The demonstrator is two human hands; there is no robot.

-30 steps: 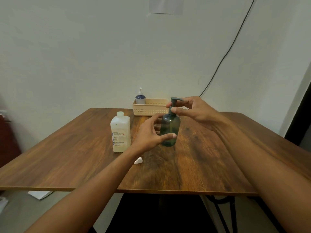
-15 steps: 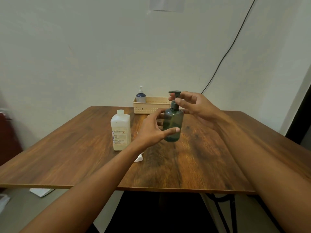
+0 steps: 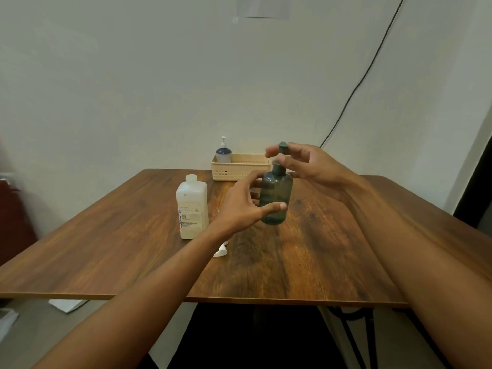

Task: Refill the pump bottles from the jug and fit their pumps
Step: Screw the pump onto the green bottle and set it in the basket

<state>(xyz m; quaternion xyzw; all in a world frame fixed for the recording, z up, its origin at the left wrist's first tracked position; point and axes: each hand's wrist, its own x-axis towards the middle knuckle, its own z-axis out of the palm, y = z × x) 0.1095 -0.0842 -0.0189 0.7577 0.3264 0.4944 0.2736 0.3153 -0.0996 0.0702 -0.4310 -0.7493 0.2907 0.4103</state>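
Nearest me is the table [image 3: 106,249] edge, w/ both forearms reaching over it. By my left forearm a small white piece [image 3: 220,252] lies on the wood; can't tell what it is. My left hand [image 3: 239,206] grips the green bottle [image 3: 275,198] mid-table, thumb across the front, fingers round the back. The bottle is upright; can't tell if its base touches the wood. My right hand [image 3: 311,166] pinches the pump [image 3: 281,149] head btwn thumb and fingers, pump sitting in the bottle neck. Left of the bottle stands the jug [image 3: 192,209], uncapped. At the far edge is a beige basket [image 3: 239,169] w/ a blue bottle [image 3: 223,153] in its left end, white pump on. Behind, a black cable [image 3: 359,86] runs up the wall.
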